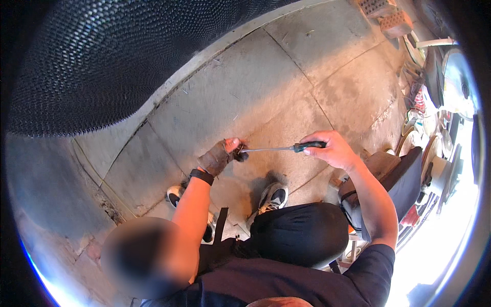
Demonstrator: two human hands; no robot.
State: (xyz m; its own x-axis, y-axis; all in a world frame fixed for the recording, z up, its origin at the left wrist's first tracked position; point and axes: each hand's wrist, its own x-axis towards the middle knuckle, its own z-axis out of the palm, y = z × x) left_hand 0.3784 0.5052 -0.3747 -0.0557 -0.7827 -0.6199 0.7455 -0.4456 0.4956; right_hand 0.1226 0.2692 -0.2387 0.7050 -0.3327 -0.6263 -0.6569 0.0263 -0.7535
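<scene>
My right hand [331, 148] is closed round the dark handle of a screwdriver [276, 149], whose thin metal shaft points left. The shaft's tip meets a small dark part [240, 153] held in the fingers of my left hand [219, 156]. What kind of part it is cannot be made out. A worn fingerless glove covers the left hand, and a black band circles that wrist. The right hand is bare. Both hands are in front of my knees, above the concrete floor.
A large dark honeycomb-textured sheet [102, 61] fills the upper left. Perforated bricks [395, 24] lie at the far right. Along the right side are a dark padded seat [394, 187] and cluttered items. My shoes [273, 197] rest on the concrete slabs [307, 102]. A blurred patch covers the lower left.
</scene>
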